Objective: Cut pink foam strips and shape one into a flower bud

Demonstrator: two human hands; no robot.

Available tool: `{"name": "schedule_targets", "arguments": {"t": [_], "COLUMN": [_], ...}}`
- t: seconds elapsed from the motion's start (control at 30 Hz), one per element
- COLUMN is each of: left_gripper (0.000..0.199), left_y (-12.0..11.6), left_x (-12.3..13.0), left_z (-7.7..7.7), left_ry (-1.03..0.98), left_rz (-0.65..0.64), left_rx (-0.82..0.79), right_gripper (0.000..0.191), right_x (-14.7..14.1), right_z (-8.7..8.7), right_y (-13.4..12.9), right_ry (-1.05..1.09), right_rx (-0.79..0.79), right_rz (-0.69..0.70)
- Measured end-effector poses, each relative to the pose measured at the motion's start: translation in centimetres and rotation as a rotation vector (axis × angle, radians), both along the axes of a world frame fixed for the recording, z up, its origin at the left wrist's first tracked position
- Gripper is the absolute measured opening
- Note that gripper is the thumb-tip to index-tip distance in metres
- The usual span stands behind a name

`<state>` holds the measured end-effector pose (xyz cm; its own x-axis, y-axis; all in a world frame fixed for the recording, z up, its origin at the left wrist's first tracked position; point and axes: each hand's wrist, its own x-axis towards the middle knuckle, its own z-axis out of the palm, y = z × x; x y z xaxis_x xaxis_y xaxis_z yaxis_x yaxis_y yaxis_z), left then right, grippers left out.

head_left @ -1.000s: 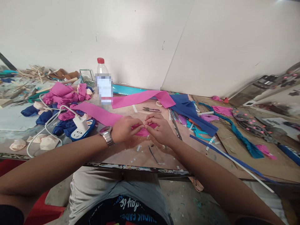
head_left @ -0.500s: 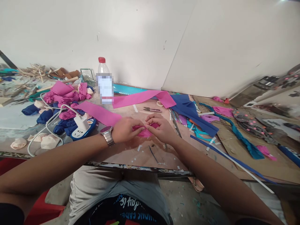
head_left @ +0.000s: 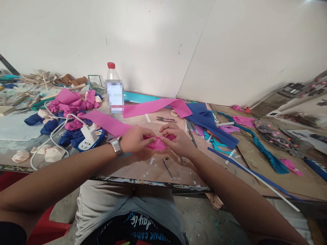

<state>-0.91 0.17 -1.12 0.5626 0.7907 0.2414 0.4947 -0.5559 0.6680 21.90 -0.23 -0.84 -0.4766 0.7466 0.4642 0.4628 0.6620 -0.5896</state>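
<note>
A bright pink piece of material is pinched between my two hands low over the middle of the table. My left hand, with a metal watch on its wrist, grips the left part of its upper edge between thumb and fingers. The right part of the same edge is in my right hand, the thumbs a little apart. A long pink strip runs from behind my left hand to the pile on the left. Behind my hands lie small snips.
To the left are pink and blue crumpled pieces, a power strip with a white cable, and cream pieces. A red-capped bottle stands behind. Blue fabric and a thin white rod lie right.
My thumbs have moved slightly apart along the pink piece, and more of it shows between my hands. My left hand and watch have turned and shifted a little left.
</note>
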Motion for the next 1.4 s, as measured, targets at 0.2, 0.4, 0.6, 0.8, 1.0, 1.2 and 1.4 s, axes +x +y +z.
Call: {"name": "schedule_targets", "arguments": {"t": [0.2,0.4,0.6,0.8,1.0,1.2,1.4], "left_gripper": [0.026,0.028,0.029,0.027,0.033,0.025,0.018], "left_y": [0.5,1.0,0.9,0.7,0.6,0.5,0.5], "left_x": [-0.3,-0.5,-0.5,-0.3,-0.3,-0.3,-0.2], "left_z": [-0.1,-0.3,-0.2,-0.3,-0.1,0.3,0.2], "left_ry": [-0.019,-0.031,-0.008,0.011,0.0,0.025,-0.031], "left_rz": [-0.035,-0.052,-0.057,-0.055,-0.074,-0.101,-0.093], "left_rx": [-0.049,-0.096,-0.085,-0.061,-0.091,-0.117,-0.147], "right_gripper": [0.009,0.013,0.012,0.014,0.01,0.01,0.012], "right_x": [0.1,0.3,0.4,0.5,0.1,0.2,0.2], "right_z": [0.1,0.1,0.4,0.8,0.0,-0.3,-0.1], "right_y": [0.1,0.2,0.1,-0.2,-0.1,-0.1,-0.1], "right_ry": [0.01,0.013,-0.034,-0.169,-0.155,-0.158,-0.176], "right_rx": [-0.009,-0.085,-0.009,0.166,0.112,0.224,0.269], "right_rz": [0.003,-0.007,0.005,-0.007,0.019,0.019,0.053]}}
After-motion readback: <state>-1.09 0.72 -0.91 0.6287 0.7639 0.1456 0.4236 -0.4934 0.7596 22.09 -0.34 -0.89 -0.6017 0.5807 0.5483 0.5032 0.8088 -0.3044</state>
